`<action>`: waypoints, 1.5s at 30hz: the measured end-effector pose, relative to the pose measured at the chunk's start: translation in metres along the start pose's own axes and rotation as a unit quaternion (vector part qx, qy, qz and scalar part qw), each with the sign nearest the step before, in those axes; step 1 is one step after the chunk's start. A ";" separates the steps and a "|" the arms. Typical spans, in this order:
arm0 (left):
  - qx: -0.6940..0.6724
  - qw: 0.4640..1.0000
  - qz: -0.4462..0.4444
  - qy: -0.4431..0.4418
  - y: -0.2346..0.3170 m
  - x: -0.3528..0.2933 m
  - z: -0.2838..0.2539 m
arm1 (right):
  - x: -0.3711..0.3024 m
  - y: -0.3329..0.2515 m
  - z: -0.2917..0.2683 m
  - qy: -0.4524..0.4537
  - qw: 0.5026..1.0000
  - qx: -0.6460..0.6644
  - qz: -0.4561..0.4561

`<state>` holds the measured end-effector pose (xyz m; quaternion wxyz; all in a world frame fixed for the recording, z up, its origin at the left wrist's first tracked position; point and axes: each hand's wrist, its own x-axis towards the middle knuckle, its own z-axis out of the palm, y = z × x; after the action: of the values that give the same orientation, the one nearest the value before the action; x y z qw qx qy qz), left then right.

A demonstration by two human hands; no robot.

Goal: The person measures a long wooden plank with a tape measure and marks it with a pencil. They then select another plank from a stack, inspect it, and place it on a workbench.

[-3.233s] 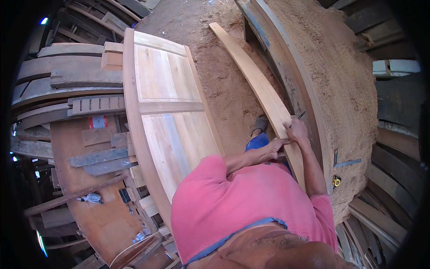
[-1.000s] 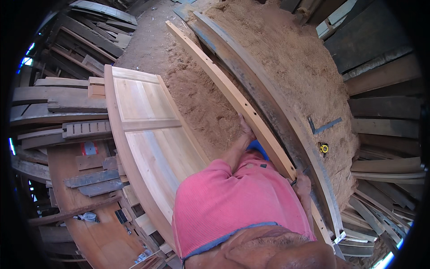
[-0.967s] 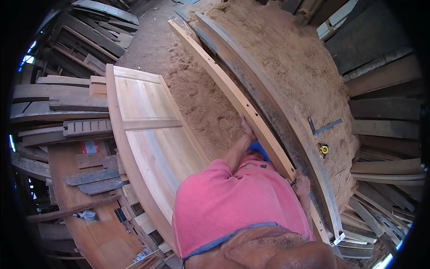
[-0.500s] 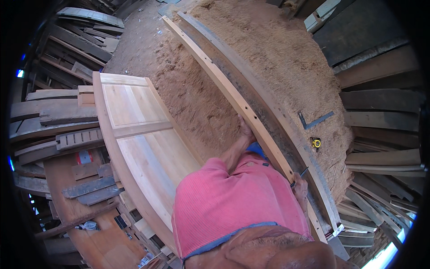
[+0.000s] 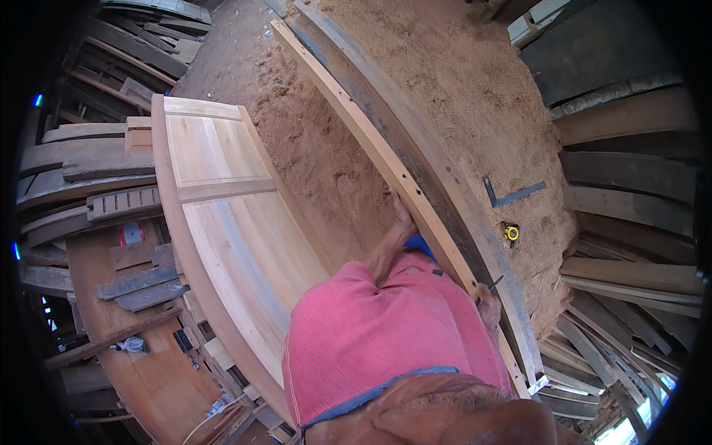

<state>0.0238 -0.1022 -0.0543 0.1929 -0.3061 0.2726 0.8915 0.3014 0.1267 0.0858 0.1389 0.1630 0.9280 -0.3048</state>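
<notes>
A long pale wooden rail [image 5: 371, 138] with several small dark holes runs diagonally in front of me, along a weathered timber beam [image 5: 437, 169]. My left hand [image 5: 403, 213] is at the rail's left side, closed against its edge, with some fingers hidden. Lower down, by a hole near the rail's close end, my right hand [image 5: 489, 308] is closed round a thin dark tool [image 5: 496, 282]. The tip of that tool sticks out above the fingers, and its kind is not clear.
Left of me lies a panelled wooden door [image 5: 230, 215]. A metal square [image 5: 513, 196] and a yellow tape measure [image 5: 511, 233] rest on sawdust to the right. Stacked boards [image 5: 630, 274] line the right side, and more planks [image 5: 111, 159] lie at the left.
The whole view has shifted slightly, so the door, square and tape measure appear higher and farther left. Both hands keep nearly the same places along the rail.
</notes>
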 end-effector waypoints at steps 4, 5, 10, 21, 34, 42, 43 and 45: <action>-0.005 1.000 0.024 -0.019 -0.029 -0.011 0.009 | -0.017 0.025 -0.008 0.026 0.999 0.001 -0.026; -0.001 0.999 0.034 -0.029 -0.035 -0.014 0.013 | -0.019 0.032 -0.009 0.028 0.999 0.005 -0.020; 0.000 0.999 0.015 -0.052 -0.054 -0.016 0.038 | -0.021 0.060 -0.016 0.051 0.998 0.002 -0.030; 0.255 0.966 0.013 -0.033 -0.051 0.040 0.009 | 0.010 0.081 -0.009 0.016 0.996 -0.086 0.034; 0.461 0.885 -0.060 -0.034 0.005 0.038 0.049 | 0.003 0.048 -0.003 0.075 0.985 -0.023 0.151; 0.403 0.900 -0.158 -0.053 -0.007 0.075 0.016 | -0.043 0.050 0.025 0.330 0.862 0.027 0.383; 0.408 0.896 -0.168 -0.042 -0.007 0.082 0.015 | -0.053 0.054 0.034 0.367 0.817 0.023 0.444; 0.414 0.890 -0.188 -0.027 -0.006 0.094 0.017 | -0.074 0.065 0.054 0.426 0.710 0.078 0.555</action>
<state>-0.0496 -0.0709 -0.1063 0.4737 -0.2198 0.5490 0.6527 0.4023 0.1267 0.0367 -0.1401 0.7715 0.6042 -0.1420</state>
